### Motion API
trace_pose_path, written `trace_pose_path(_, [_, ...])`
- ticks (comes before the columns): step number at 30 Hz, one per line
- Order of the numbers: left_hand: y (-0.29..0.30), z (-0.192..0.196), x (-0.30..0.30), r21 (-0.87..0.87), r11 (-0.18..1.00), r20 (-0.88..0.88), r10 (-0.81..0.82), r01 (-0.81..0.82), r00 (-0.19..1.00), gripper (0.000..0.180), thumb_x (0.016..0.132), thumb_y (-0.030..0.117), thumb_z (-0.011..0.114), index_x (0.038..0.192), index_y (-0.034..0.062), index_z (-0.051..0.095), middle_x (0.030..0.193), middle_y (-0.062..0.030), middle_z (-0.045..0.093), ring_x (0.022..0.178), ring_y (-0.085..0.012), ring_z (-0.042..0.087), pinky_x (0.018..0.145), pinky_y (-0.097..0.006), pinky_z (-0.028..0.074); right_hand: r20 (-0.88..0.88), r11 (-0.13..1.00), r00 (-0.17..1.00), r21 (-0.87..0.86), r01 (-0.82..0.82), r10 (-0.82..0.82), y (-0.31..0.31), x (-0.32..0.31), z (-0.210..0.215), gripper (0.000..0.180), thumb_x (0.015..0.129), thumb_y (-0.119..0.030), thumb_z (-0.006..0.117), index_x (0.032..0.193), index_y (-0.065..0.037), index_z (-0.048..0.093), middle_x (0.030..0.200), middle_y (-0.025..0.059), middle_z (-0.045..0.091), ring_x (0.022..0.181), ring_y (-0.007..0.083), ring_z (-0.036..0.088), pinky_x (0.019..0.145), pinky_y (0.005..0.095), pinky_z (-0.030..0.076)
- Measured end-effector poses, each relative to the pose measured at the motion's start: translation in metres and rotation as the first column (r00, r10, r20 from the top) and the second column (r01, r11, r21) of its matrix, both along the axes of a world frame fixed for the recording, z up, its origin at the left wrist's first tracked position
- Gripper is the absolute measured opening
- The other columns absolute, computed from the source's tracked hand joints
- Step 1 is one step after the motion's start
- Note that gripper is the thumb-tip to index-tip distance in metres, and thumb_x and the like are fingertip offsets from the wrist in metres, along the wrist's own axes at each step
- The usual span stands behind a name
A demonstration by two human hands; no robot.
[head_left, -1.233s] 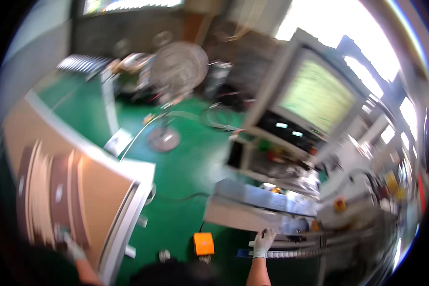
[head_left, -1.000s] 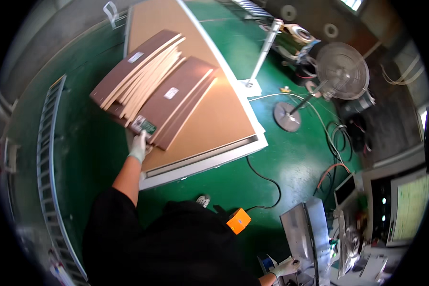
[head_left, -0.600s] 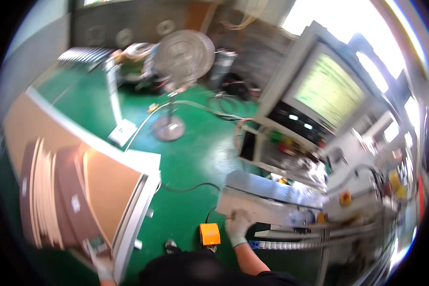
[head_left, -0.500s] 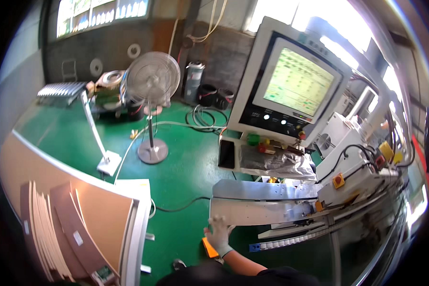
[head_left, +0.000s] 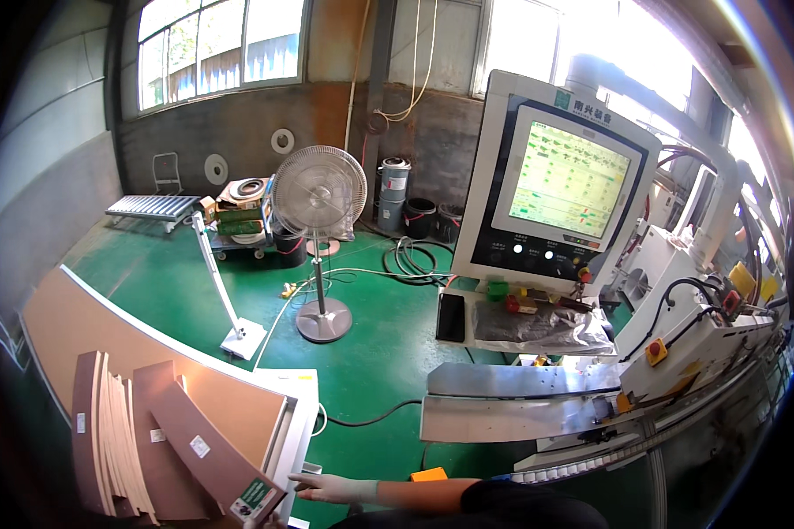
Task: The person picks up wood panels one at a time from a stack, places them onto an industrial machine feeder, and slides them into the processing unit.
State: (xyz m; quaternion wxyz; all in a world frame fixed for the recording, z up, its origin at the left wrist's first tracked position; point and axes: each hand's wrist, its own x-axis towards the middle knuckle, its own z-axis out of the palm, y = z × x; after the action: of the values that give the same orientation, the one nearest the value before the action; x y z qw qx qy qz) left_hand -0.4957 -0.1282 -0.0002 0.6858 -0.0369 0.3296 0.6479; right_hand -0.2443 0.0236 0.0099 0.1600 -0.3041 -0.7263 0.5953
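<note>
The slanted brown board [head_left: 207, 441] lies at the lower left, on top of a stack of boards [head_left: 119, 441] set on a brown-topped table [head_left: 238, 410] with a white edge. Its lower end carries a green-and-white label [head_left: 254, 495] and points toward the person.

The left hand [head_left: 269, 522] is at this lower end. The bottom rim cuts off most of it; finger spread and grip cannot be determined.

The right hand [head_left: 333, 488], in a pale glove, is open, with fingers extended to the left and nothing in its grasp. The fingertips are just beside the board's lower corner; contact cannot be confirmed. The forearm and a black sleeve [head_left: 529, 507] hide part of an orange box [head_left: 430, 475] on the floor.

The near ends of the stacked boards run into the dark rim, and overlap prevents a count of the pale edges. To the right, the metal machine bed [head_left: 503, 419] is visible below a control panel [head_left: 573, 176]; the machinery at the far right fades into blur.
</note>
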Motion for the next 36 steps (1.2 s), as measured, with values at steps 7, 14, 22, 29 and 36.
trace_pose_path(7, [0.011, 0.016, 0.059, 0.194, 0.966, -0.216, -0.129, 0.172, 0.968, 0.042, 0.104, 0.024, 0.044, 0.140, 0.0044, 0.054, 0.138, -0.0085, 0.059, 0.114, -0.0234, 0.059, 0.093, -0.038, 0.050, -0.138, 0.871, 0.986, -0.491, 0.017, -0.097, 0.018, -0.037, 0.023, 0.069, 0.104, -0.040, 0.054, 0.159, -0.011, 0.025, 0.115, 0.0014, 0.062, 0.086, 0.0083, 0.056, 0.072, 0.0232, 0.050])
trace_pose_path(14, [0.041, 0.019, 0.043, 0.037, 0.999, -0.062, -0.005, 0.007, 0.998, 0.073, 0.103, 0.057, 0.034, 0.141, -0.0036, 0.048, 0.142, -0.0218, 0.053, 0.130, -0.0316, 0.051, 0.101, -0.054, 0.048, -0.214, 0.961, 0.975, -0.276, 0.003, -0.064, 0.024, -0.001, 0.046, 0.066, 0.105, -0.033, 0.053, 0.159, -0.006, 0.025, 0.129, 0.0070, 0.060, 0.109, 0.0130, 0.056, 0.091, 0.0276, 0.049])
trace_pose_path(22, [0.181, 0.058, 0.046, 0.377, 0.917, -0.126, 0.188, -0.128, 0.974, 0.064, 0.101, 0.051, 0.044, 0.143, 0.0043, 0.049, 0.140, -0.0144, 0.054, 0.128, -0.0330, 0.052, 0.109, -0.045, 0.042, -0.090, 0.956, 0.978, -0.245, 0.163, -0.190, 0.038, 0.141, 0.099, 0.056, 0.102, -0.016, 0.056, 0.155, -0.009, 0.038, 0.137, 0.0060, 0.058, 0.118, 0.0152, 0.055, 0.097, 0.0311, 0.049])
trace_pose_path(29, [0.233, 0.037, 0.156, 0.290, 0.940, -0.081, -0.165, 0.182, 0.983, 0.061, 0.101, 0.056, 0.047, 0.138, 0.0083, 0.055, 0.132, -0.0089, 0.062, 0.116, -0.0297, 0.063, 0.096, -0.045, 0.055, -0.351, 0.495, 0.372, -0.752, 0.435, -0.860, -0.052, 0.291, 0.058, 0.049, 0.098, -0.017, 0.062, 0.143, -0.005, 0.047, 0.129, 0.0118, 0.063, 0.114, 0.0247, 0.065, 0.098, 0.0424, 0.054])
trace_pose_path(36, [0.163, 0.022, 0.268, 0.113, 0.882, -0.017, -0.458, 0.457, 0.889, 0.045, 0.104, 0.043, 0.044, 0.136, 0.0123, 0.055, 0.134, -0.0066, 0.061, 0.120, -0.0286, 0.060, 0.100, -0.047, 0.050, -0.090, 0.077, 0.013, -0.768, 0.636, -0.996, -0.186, 0.361, 0.020, 0.036, 0.096, -0.017, 0.064, 0.130, -0.007, 0.056, 0.113, 0.0089, 0.069, 0.098, 0.0263, 0.070, 0.081, 0.0460, 0.060])
